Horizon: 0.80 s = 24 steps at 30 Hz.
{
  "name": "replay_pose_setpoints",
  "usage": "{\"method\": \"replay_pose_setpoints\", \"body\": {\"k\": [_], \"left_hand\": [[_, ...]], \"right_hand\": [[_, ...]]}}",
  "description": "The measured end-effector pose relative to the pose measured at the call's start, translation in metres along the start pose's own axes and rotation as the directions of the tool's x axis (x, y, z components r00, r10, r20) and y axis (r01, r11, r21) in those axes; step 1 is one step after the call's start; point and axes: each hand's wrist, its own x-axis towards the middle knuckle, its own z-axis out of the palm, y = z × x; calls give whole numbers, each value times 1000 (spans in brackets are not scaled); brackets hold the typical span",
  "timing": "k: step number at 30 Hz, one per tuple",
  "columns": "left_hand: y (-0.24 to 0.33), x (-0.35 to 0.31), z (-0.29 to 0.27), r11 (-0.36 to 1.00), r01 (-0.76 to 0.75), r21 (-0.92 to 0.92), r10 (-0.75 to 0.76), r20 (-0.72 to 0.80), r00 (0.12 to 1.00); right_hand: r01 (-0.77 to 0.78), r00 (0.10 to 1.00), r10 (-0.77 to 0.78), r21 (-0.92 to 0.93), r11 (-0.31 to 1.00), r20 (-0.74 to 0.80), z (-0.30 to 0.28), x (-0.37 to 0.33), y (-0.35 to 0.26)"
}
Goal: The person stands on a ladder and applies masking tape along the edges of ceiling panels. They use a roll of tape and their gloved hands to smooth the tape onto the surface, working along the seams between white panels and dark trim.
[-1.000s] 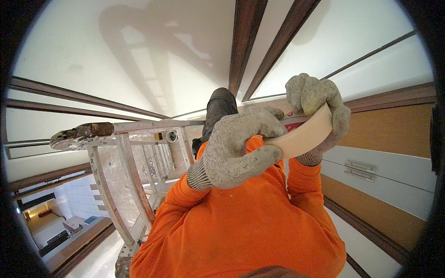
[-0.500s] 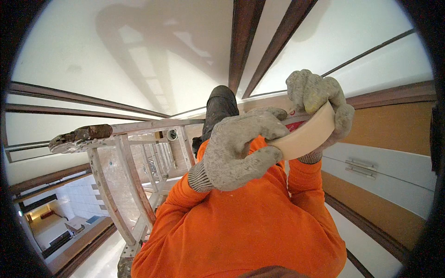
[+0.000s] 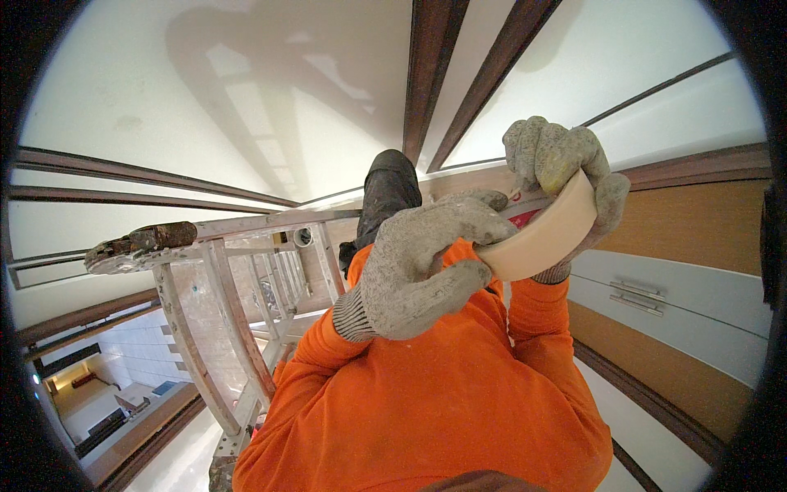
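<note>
A roll of cream masking tape [image 3: 545, 235] is held between my two hands in front of my chest, its curved outer side facing up. My left hand [image 3: 422, 262], in a stained grey work glove, pinches the roll's left end between thumb and fingers. The gloved right hand [image 3: 566, 168] wraps round the far right end, its fingers curled over the edge. Part of the red inner core shows behind the band. Whether a tape end is lifted cannot be made out.
On the left stands a paint-spattered stepladder [image 3: 217, 303], its worn top cap [image 3: 139, 243] near the wall. White wall panels with dark brown trim [image 3: 434, 74] lie ahead. A cabinet with metal handles [image 3: 638, 297] is at the right. A doorway at lower left shows another room.
Both hands still hold the tape roll. The right hand and the roll's right end have shifted very slightly; little else differs.
</note>
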Motion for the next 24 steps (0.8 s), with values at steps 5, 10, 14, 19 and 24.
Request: {"method": "replay_pose_setpoints", "body": {"k": [5,10,14,19,24], "left_hand": [[-1,1,-1,1000,1,-9,-1,-10,1000],[1,0,0,999,29,-41,-30,-28,999],[4,-2,1,995,85,-49,-86,-23,996],[-16,1,2,996,-80,49,80,1,997],[-4,6,-2,955,-144,260,139,37,990]], "right_hand": [[-15,1000,16,-43,999,2,-2,-1,2],[15,1000,-15,-49,999,-15,1,-2,3],[81,995,-79,-29,996,63,-5,2,7],[23,1000,-23,20,1000,2,-4,3,6],[-141,990,141,229,963,19,-6,7,9]]}}
